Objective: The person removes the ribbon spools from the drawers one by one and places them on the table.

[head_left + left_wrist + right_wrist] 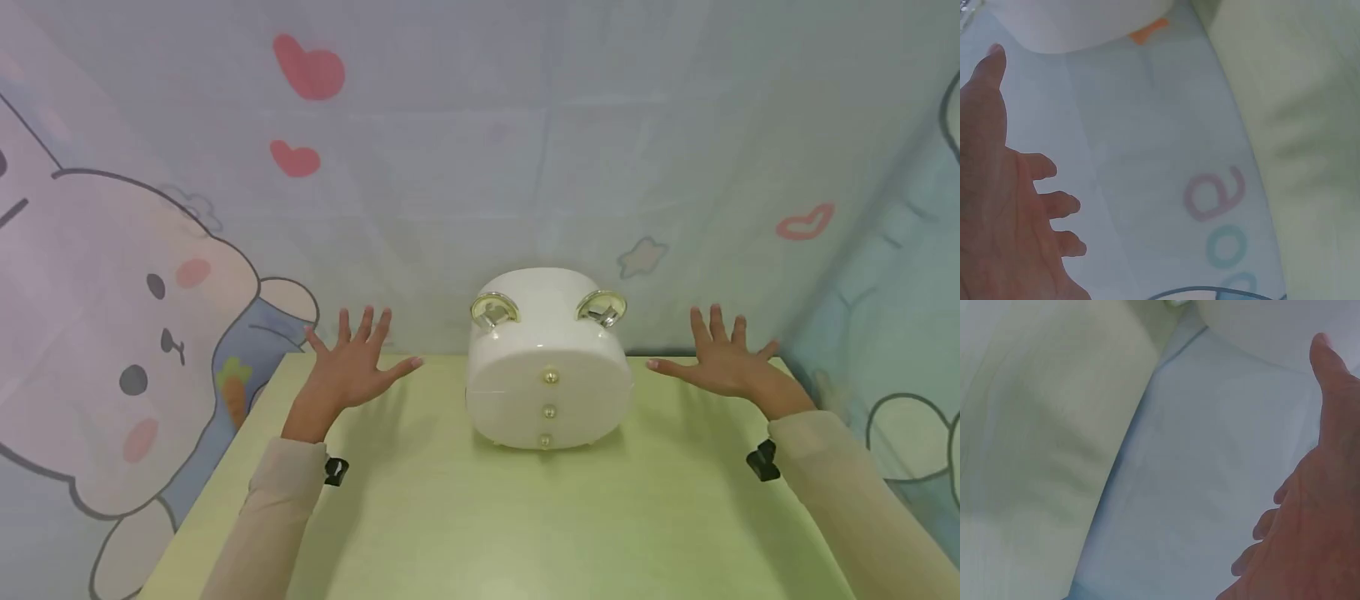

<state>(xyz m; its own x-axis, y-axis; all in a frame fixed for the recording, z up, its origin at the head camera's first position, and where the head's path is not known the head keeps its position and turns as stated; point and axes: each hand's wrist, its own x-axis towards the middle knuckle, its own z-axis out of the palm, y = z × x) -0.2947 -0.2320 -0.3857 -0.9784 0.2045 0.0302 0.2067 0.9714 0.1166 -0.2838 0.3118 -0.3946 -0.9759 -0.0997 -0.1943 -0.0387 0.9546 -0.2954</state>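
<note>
A glossy white rounded case (549,400) stands toward the far edge of the table, with a column of three gold knobs (550,412) down its front. Two shiny gold-and-silver fittings (602,308) sit on its top, one per side. My left hand (351,367) is held out left of the case, fingers spread and holding nothing. On the other side, my right hand (723,362) is spread the same way, its thumb pointing at the case. Both wrist views show a hand (1004,206) with part of the white case at the top.
The pale yellow-green table (480,517) ends at a cloth backdrop (450,167) printed with hearts, a star and a bunny figure. Another stretch of cloth (900,333) hangs along the right side. Black wrist pieces (763,461) show at both sleeves.
</note>
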